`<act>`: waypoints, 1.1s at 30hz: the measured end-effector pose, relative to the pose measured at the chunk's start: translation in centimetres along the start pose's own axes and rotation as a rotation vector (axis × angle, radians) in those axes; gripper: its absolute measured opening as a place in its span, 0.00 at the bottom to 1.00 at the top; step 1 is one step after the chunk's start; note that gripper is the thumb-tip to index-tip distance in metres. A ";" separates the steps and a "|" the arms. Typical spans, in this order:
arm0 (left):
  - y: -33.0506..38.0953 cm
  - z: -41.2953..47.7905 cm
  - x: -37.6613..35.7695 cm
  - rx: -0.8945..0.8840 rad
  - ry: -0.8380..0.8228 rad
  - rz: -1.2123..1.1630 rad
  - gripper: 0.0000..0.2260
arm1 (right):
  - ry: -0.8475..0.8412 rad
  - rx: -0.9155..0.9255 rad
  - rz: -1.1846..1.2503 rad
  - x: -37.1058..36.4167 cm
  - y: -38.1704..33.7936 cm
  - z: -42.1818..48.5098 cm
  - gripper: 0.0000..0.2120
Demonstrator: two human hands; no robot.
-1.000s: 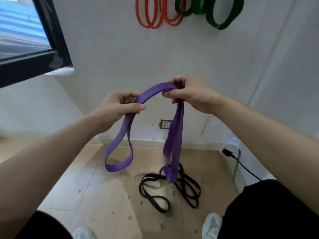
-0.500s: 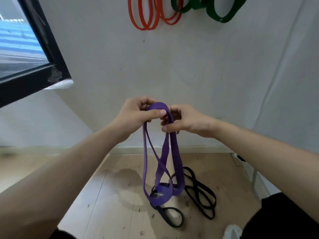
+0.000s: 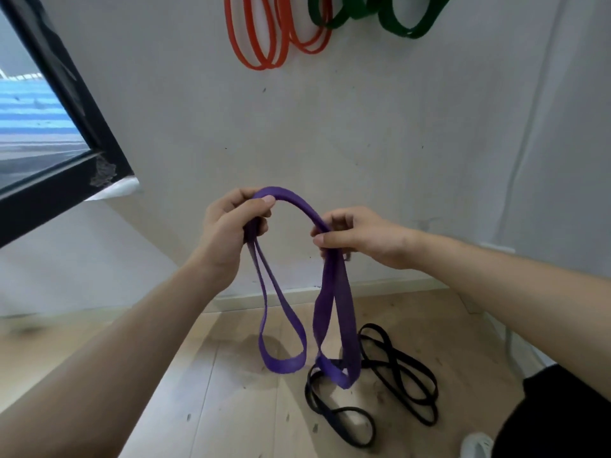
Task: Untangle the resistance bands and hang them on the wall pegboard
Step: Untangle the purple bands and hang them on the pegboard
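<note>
**Grip on purple resistance band (image 3: 299,202) shared by left hand (image 3: 228,226) and right hand (image 3: 363,239)**

Both hands are raised in front of a pale wall (image 3: 396,143), and the purple resistance band arches between them. The left hand has its fingers curled round the band, with the thumb laid along the top. Two narrow strands drop from below this hand and join in a loop that hangs free above the wooden floor (image 3: 231,408). The right hand pinches the band between thumb and curled fingers. From it a broader, twisted length hangs down. Its lower end shows in front of the black resistance bands (image 3: 396,368), and whether it touches them cannot be told.

The black resistance bands lie in overlapping coils on the floor near the foot of the wall. High on the wall hang orange resistance bands (image 3: 261,38) and, to their right, green resistance bands (image 3: 406,21). Their tops are cut off by the upper edge, so what they hang from is out of sight.

A black window frame (image 3: 82,127) fills the upper left. At lower right are black clothing (image 3: 562,418) and the toe of a white shoe (image 3: 476,444).
</note>
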State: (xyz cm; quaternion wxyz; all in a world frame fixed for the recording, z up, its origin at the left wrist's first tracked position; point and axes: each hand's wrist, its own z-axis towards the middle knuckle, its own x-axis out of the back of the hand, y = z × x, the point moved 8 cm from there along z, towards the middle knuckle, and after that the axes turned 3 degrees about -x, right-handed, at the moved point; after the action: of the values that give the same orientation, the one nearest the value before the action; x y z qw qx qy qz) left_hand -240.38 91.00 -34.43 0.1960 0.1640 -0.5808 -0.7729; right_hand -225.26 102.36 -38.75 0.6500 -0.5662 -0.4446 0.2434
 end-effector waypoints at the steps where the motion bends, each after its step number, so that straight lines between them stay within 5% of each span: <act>1: -0.2 0.0 0.3 0.016 -0.019 0.028 0.07 | 0.015 0.015 0.011 0.4 -0.3 0.0 0.12; 6: -1.2 -0.7 0.4 0.092 -0.178 0.152 0.22 | 0.030 0.042 0.034 1.4 -1.6 -0.4 0.11; 14: -0.9 -2.4 -4.0 0.064 -0.340 0.294 0.22 | -0.038 0.132 -0.129 -0.2 -3.8 -1.7 0.22; 22: 0.3 -2.5 -4.4 0.003 -0.245 0.302 0.10 | -0.197 -0.011 -0.242 -2.0 -0.1 -2.2 0.22; 33: 1.3 -1.2 -0.5 -0.014 -0.052 0.082 0.17 | -0.095 -0.051 -0.065 -0.3 1.0 -1.6 0.12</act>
State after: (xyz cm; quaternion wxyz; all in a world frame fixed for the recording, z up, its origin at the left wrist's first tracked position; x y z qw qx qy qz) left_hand -239.23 89.88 -33.54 0.2133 0.1187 -0.5866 -0.7722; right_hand -223.80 101.53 -39.69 0.6211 -0.5555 -0.4992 0.2375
